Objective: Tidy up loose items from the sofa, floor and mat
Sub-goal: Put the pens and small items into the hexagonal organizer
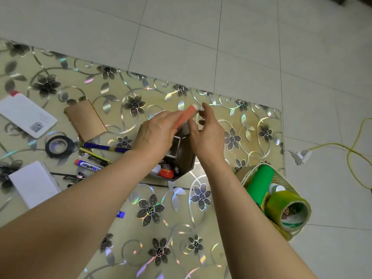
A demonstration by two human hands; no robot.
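My left hand (159, 131) grips an orange-pink stick-shaped item (186, 115) above a brown desk organizer (184, 156) on the floral mat (141, 228). The fingertips of my right hand (207, 129) touch the stick's white far end. Small items, one red-orange, lie in the organizer's front compartment. Left of it, loose on the mat, lie a black tape roll (58, 147), a blue pen (104, 147), a yellow pen (94, 155), a marker (88, 166), a tan box (85, 120), a white packet (26, 115) and a white box (34, 183).
A pale basket (281, 176) at the mat's right edge holds a green cylinder (259, 184) and a yellow-green tape roll (287, 210). A yellow cable (354, 152) with a white plug lies on the grey tiled floor to the right. A small blue item (120, 214) lies under my left forearm.
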